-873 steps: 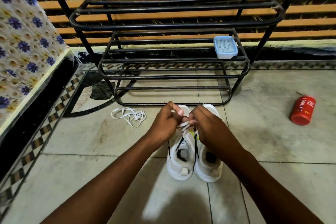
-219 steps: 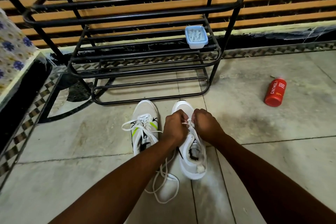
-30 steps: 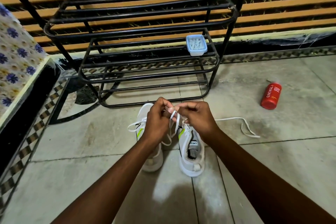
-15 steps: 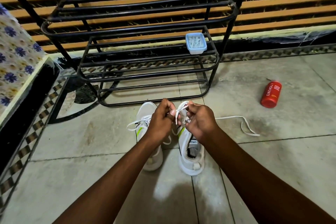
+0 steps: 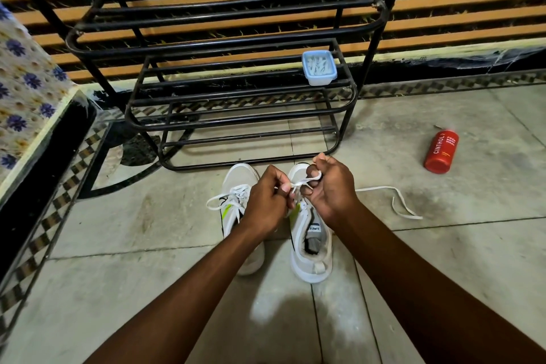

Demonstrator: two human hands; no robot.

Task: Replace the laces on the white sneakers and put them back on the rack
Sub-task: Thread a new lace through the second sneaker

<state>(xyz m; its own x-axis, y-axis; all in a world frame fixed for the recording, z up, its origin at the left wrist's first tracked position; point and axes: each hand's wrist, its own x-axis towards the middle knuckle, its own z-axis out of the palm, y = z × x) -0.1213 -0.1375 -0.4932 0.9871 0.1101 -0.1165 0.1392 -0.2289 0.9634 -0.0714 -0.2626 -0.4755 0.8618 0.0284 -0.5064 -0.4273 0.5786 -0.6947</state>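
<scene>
Two white sneakers stand side by side on the tiled floor, toes toward the black metal rack point(image 5: 224, 44). The left sneaker point(image 5: 236, 183) has its lace tied in a bow. Over the right sneaker point(image 5: 310, 248) my left hand point(image 5: 266, 204) and my right hand point(image 5: 334, 189) both pinch the white lace point(image 5: 301, 183), which is knotted between them above the tongue. One loose end of the lace point(image 5: 393, 201) trails to the right across the floor.
A small blue lidded box point(image 5: 319, 67) sits on the rack's middle shelf at the right. A red can point(image 5: 440, 151) lies on the floor to the right. A floral-covered bench point(image 5: 26, 103) runs along the left edge.
Over the last second my hands have drawn slightly apart and the right one has turned palm-up, pulling the lace into a knot between them. The sneakers have not moved.
</scene>
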